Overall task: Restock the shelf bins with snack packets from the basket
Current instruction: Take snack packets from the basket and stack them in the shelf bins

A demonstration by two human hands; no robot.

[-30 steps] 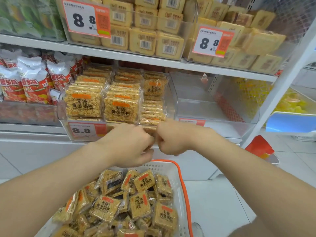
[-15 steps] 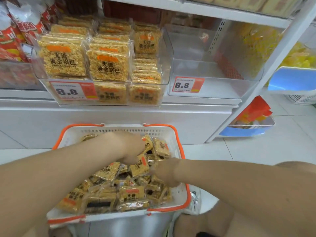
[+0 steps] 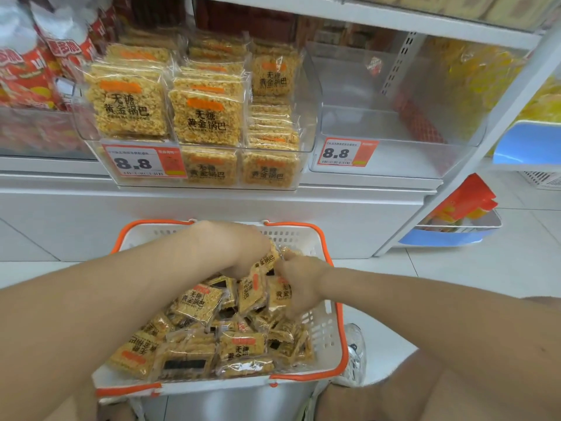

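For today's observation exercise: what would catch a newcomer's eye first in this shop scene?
Two bare hands, left hand and right hand, gathering yellow snack packets in a white basket with orange trim, low in the middle. Above it, a clear bin is packed with the same packets, while the bin to its right is nearly empty.

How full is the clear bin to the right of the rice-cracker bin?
Empty. The clear bin with the 8.8 price tag shows only its bare floor and walls; no packets lie inside.
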